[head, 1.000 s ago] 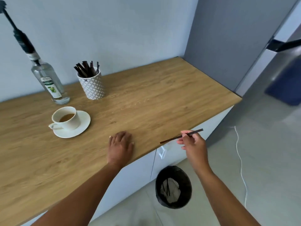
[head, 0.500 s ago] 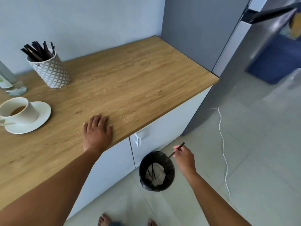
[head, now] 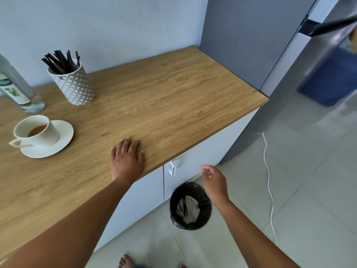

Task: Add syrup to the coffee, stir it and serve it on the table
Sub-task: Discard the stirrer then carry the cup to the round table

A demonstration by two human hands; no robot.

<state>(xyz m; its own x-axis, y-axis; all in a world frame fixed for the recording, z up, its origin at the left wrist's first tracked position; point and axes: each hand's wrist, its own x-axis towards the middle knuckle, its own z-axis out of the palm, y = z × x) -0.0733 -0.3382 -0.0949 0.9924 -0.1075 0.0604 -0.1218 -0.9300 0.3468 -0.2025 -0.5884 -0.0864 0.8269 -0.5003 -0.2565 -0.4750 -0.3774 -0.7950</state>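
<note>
My left hand [head: 127, 161] lies flat on the worktop [head: 164, 97] near its front edge, fingers spread, holding nothing; my right hand [head: 214, 180] hangs off the worktop above the bin [head: 190, 206], its grip loose and empty, fingers half curled. The bin stands on the floor [head: 299, 190] in front of the white cabinet [head: 202, 157]; inside it I see crumpled paper and a few dark sticks [head: 184, 206]. The cup [head: 36, 130] sits on its saucer [head: 59, 142] at the left of the worktop, well apart from my left hand, handle turned toward me, brown coffee low inside it. Behind the cup stands the syrup bottle [head: 17, 88], upright, cut off by the picture's edge; just right of it is a patterned pot [head: 74, 86] full of dark stirrers [head: 59, 61], near the wall. A white cable [head: 268, 180] trails over the floor at the right; my bare toes [head: 126, 261] show at the bottom edge.
</note>
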